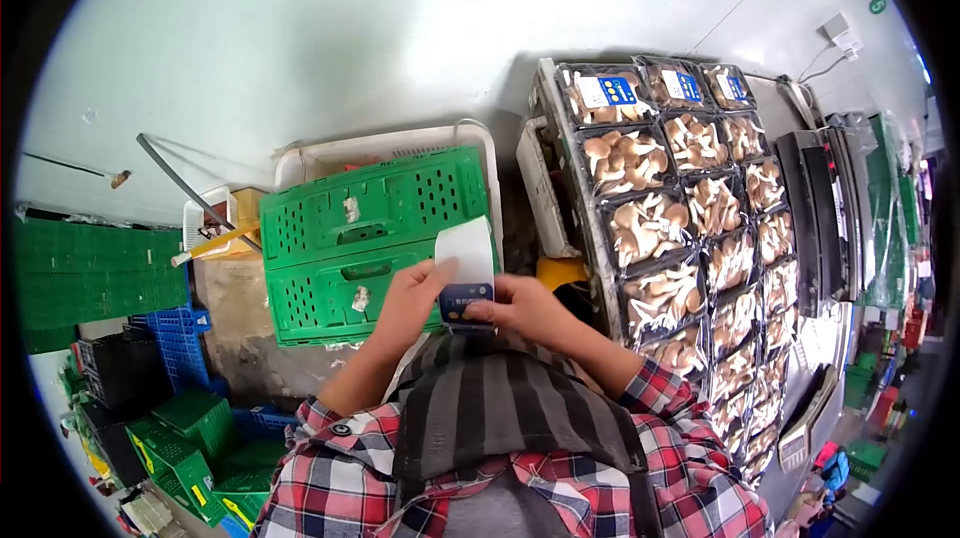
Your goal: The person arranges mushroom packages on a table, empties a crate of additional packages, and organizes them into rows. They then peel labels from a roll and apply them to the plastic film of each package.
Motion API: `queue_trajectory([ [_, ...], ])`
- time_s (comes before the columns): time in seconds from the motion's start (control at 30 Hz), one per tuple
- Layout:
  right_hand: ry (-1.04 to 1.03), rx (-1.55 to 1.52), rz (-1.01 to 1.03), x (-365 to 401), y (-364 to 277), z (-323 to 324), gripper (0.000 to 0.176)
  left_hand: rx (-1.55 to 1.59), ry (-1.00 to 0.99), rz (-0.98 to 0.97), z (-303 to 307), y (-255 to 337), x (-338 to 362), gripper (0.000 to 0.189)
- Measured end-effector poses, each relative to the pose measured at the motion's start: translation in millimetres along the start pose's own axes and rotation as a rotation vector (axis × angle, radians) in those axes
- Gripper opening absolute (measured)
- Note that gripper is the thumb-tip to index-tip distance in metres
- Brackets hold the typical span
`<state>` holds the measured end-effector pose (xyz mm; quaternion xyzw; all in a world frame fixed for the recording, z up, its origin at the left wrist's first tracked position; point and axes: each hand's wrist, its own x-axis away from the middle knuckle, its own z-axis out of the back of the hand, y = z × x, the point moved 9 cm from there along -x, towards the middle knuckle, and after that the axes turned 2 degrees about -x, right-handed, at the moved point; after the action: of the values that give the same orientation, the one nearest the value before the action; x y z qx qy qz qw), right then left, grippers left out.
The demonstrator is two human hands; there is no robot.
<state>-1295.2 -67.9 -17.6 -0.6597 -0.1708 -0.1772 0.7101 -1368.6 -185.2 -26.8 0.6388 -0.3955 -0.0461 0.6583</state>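
Observation:
My left hand (pixel 410 300) and my right hand (pixel 526 308) are together in front of my apron, both closed on a white-and-blue label (pixel 466 250). Its white part stands up away from me, while the blue printed part is nearest my body. The left fingers grip its left edge; the right thumb lies on the blue print. Just behind the label is a green perforated crate (pixel 375 203). To the right, black trays of mushrooms (pixel 655 228) sit in rows, and those at the far end bear similar labels (pixel 607 91).
Under the green crate is a white bin (pixel 488 143). A rack edge (pixel 583 208) borders the mushroom trays, with black trays (pixel 805 208) stacked beyond. Green crates (pixel 175 453) and a blue crate (pixel 180 343) stand at lower left. A pale wall (pixel 400 28) rises behind.

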Motion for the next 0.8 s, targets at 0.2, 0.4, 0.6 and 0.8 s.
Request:
queue_trajectory([
  [0.2, 0.192, 0.904, 0.725, 31, -84, -37, 0.022, -0.031, -0.024, 0.011, 16, -23, 12, 0.038],
  [0.4, 0.056, 1.083, 0.716, 56, -59, -65, 0.016, -0.577, -0.261, -0.163, -11, -21, 27, 0.03],
  [0.6, 0.083, 1.022, 0.688, 65, -46, -56, 0.021, -0.543, -0.385, -0.408, -37, -12, 48, 0.022],
  [0.8, 0.213, 0.989, 0.751, 80, -40, -12, 0.018, -0.444, -0.39, -0.278, -72, -11, 31, 0.023],
])
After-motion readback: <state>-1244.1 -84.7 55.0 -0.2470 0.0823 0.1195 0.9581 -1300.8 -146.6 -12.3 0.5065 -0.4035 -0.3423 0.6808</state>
